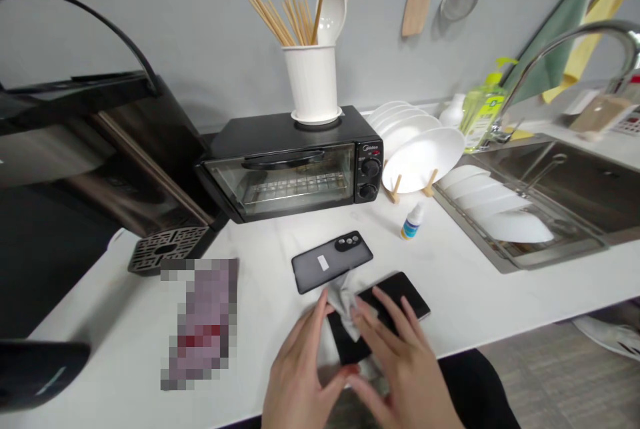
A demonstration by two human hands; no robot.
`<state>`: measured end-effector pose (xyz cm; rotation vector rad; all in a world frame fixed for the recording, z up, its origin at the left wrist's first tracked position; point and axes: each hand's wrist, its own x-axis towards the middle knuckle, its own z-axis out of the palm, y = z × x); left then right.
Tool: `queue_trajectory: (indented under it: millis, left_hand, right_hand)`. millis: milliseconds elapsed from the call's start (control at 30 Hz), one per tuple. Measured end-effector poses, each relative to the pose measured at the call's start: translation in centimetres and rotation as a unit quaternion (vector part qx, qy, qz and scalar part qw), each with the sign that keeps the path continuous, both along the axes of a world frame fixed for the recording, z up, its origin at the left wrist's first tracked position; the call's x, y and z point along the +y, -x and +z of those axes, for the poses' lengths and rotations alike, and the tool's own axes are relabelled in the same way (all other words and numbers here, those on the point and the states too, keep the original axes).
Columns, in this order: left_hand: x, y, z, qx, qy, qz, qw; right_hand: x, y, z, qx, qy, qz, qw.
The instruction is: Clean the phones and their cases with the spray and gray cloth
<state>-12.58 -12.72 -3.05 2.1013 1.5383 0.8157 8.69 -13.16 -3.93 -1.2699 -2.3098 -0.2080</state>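
A black smartphone [414, 290] lies screen up near the counter's front edge, partly covered by my hands. A crumpled light grey cloth [343, 297] rests on its left part. My left hand [303, 362] is at the phone's left end, fingers along the edge and the cloth's side, thumb toward the near edge. The fingers of my right hand [400, 362] press the cloth against the screen, with some fingers spread over the glass. Just behind sits a dark translucent phone case [333, 261] with a white label. A small spray bottle [413, 221] with a blue label stands upright beyond the phone.
A black toaster oven [295, 169] carries a white utensil holder [314, 82]. White plates [425, 155] stand in a rack to its right, by the sink [595, 229]. A black coffee machine [170, 242] is at left. A blurred purple item [205, 315] lies on the counter.
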Motion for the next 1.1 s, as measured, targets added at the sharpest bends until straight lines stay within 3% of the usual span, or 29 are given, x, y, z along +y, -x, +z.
queue_trajectory:
  millis: [67, 133, 200, 300, 400, 467, 567, 667, 733, 833, 900, 1000, 1100]
  left_hand:
    - [-0.1, 0.0, 0.1, 0.001, -0.001, -0.007, 1.0]
    - [-0.2, -0.1, 0.3, -0.01, 0.008, -0.007, 1.0]
    - [-0.3, -0.4, 0.5, -0.023, 0.014, -0.002, 1.0]
    - [-0.4, -0.6, 0.6, -0.033, 0.013, 0.0, 0.999]
    - [-0.4, -0.7, 0.5, -0.04, 0.014, -0.001, 0.999]
    - [-0.4, -0.6, 0.5, -0.044, 0.01, -0.001, 0.999]
    - [-0.5, -0.4, 0.4, -0.04, 0.009, -0.006, 0.999]
    - [-0.6, -0.4, 0.4, -0.026, 0.009, 0.0, 1.0]
    - [-0.7, -0.4, 0.4, -0.023, 0.009, 0.009, 1.0]
    - [-0.5, -0.4, 0.5, -0.03, 0.011, 0.01, 0.999]
    - [-0.3, -0.3, 0.4, -0.031, 0.005, 0.011, 0.999]
    - [-0.1, -0.2, 0.4, -0.024, -0.002, 0.015, 1.0]
    - [-0.1, 0.2, 0.3, -0.012, -0.001, 0.014, 1.0]
  right_hand:
    - [-0.7, 1.7, -0.4, 0.004, -0.037, 0.072, 0.997]
    - [-1.6, 1.2, -0.8, 0.0, -0.049, 0.094, 0.994]
    - [-2.0, -1.2, -0.9, -0.021, -0.017, 0.059, 0.998]
    - [-1.2, -5.0, -0.6, -0.028, 0.019, -0.057, 0.998]
    - [0.4, -5.1, -0.1, -0.001, 0.009, -0.124, 0.992]
    - [0.7, -2.6, 0.0, -0.003, 0.011, -0.099, 0.995]
    - [-0.6, 1.3, -0.1, -0.027, 0.009, 0.01, 1.0]
    - [-2.6, 1.4, -0.8, -0.033, -0.03, 0.075, 0.996]
    - [-3.3, -1.0, -1.3, -0.032, -0.03, 0.051, 0.998]
    - [-2.6, -5.3, -1.4, -0.015, 0.008, -0.053, 0.998]
    - [-1.5, -6.3, -0.9, 0.013, 0.026, -0.117, 0.993]
    - [0.0, -3.7, -0.1, 0.046, 0.041, -0.128, 0.99]
    - [-0.2, 0.9, 0.2, 0.05, 0.05, -0.027, 0.997]
